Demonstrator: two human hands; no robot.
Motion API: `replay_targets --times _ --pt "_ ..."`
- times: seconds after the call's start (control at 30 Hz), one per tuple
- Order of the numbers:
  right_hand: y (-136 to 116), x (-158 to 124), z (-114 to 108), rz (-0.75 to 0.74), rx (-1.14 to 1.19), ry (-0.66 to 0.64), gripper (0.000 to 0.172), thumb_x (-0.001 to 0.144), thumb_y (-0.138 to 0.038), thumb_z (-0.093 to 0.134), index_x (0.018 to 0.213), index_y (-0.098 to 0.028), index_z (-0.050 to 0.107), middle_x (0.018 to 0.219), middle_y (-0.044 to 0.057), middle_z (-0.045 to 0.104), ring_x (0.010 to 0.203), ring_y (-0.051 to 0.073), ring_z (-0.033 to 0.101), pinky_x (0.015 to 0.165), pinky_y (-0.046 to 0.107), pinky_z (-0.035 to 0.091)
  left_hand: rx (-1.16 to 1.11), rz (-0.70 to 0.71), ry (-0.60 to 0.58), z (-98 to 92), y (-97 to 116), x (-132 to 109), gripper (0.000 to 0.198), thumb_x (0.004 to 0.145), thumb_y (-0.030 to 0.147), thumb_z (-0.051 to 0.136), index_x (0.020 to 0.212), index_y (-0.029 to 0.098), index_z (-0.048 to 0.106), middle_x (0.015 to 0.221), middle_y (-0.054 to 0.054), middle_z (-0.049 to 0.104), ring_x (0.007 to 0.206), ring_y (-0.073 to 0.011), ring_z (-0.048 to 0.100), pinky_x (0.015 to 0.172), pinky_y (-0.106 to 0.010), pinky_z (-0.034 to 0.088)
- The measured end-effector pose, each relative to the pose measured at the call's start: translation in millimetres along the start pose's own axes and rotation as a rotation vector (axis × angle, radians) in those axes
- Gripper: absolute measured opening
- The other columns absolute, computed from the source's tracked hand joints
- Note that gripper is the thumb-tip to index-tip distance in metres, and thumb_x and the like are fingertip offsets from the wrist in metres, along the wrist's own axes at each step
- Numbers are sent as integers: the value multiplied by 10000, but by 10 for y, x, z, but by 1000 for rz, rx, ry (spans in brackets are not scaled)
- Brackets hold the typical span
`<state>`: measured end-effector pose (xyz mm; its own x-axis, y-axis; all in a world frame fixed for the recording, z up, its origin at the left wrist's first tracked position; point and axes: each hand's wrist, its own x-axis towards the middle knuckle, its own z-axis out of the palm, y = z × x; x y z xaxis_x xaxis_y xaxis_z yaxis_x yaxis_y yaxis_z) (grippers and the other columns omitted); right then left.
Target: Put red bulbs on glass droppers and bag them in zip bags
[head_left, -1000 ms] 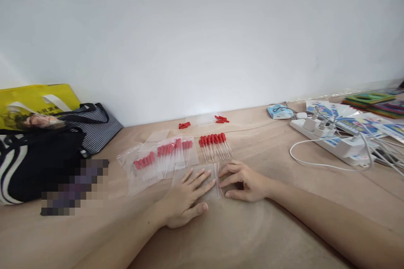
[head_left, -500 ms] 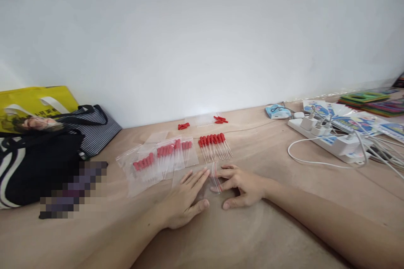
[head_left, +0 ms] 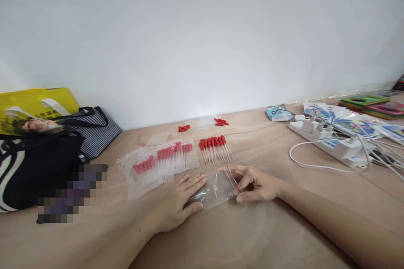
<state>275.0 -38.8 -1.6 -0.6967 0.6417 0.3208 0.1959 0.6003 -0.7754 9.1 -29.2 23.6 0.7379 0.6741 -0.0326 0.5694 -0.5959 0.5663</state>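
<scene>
A clear zip bag (head_left: 214,189) with a red strip at its right end lies between my hands. My left hand (head_left: 181,204) rests flat, fingers spread, over the bag's left end. At the red-striped mouth, my right hand (head_left: 255,183) has its fingers bent round the edge, thumb below, some fingertips behind or inside the plastic. Just beyond the bag, several red-bulbed droppers (head_left: 216,149) lie side by side in a row. To the left, overlapping filled bags (head_left: 164,162) hold more red-bulbed droppers.
Small red pieces (head_left: 184,128) and more red pieces (head_left: 221,122) lie near the wall. A white power strip (head_left: 328,143) with cables, a blue mask (head_left: 278,113) and printed cards are right; bags (head_left: 38,172) stand left.
My right hand has moved right, drawing the bag's red-striped end with it, and its fingers have bent more. More of the bag shows between my hands. My left hand has shifted slightly left.
</scene>
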Motion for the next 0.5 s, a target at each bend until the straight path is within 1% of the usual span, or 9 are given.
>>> replay_targets --times 0.1,0.17,0.2,0.23,0.27,0.33,0.4,0.43,0.5 --pt "24 -13 -57 88 46 -26 188 694 -371 614 716 -210 709 1014 47 600 956 188 540 841 325 410 3 24 -20 7 -16 7 452 827 387 463 1264 344 354 1350 21 327 1261 -201 270 1058 -441 90" --pt "126 35 -115 189 63 6 256 697 -408 592 619 -184 687 810 30 639 779 164 575 713 286 451 22 48 -18 22 -55 14 453 831 389 456 1268 352 343 1355 22 315 1263 -203 265 1058 -445 87" --pt "207 84 -152 250 66 69 296 700 -425 578 577 -170 666 712 18 630 680 144 567 643 263 452 32 59 -11 31 -77 16 453 833 392 452 1269 356 338 1358 22 310 1262 -206 265 1057 -446 89" --pt "305 151 -192 316 58 187 321 692 -440 574 554 -159 647 616 2 602 597 126 542 580 244 438 41 70 -5 41 -97 19 452 835 394 447 1271 358 334 1361 22 305 1262 -208 267 1056 -447 90" --pt "415 233 -236 389 37 326 320 677 -439 583 546 -152 629 552 -11 568 547 114 515 542 232 419 52 76 -1 49 -113 20 452 838 396 440 1274 358 328 1365 21 297 1262 -209 265 1057 -446 91" --pt "646 424 -330 555 -24 692 258 632 -401 624 625 -143 633 581 -13 570 547 105 503 541 222 406 81 80 -6 61 -131 23 454 846 402 421 1284 350 313 1374 19 279 1268 -209 251 1057 -440 94" --pt "852 614 -418 619 -49 808 321 651 -394 603 834 -133 634 689 17 598 591 116 517 565 236 407 110 74 -17 66 -133 23 456 852 411 403 1291 345 300 1382 18 263 1275 -205 232 1058 -434 92" --pt "936 697 -454 640 -54 843 355 647 -394 603 885 -131 625 727 28 603 619 123 525 587 242 409 121 68 -26 66 -131 23 455 854 414 397 1292 345 297 1385 20 257 1278 -204 224 1059 -434 89" --pt "1058 828 -502 660 -46 863 347 612 -384 632 861 -141 633 761 34 611 669 133 540 632 247 410 125 65 -32 64 -126 21 449 855 414 393 1290 350 300 1386 24 252 1278 -205 222 1058 -439 81"
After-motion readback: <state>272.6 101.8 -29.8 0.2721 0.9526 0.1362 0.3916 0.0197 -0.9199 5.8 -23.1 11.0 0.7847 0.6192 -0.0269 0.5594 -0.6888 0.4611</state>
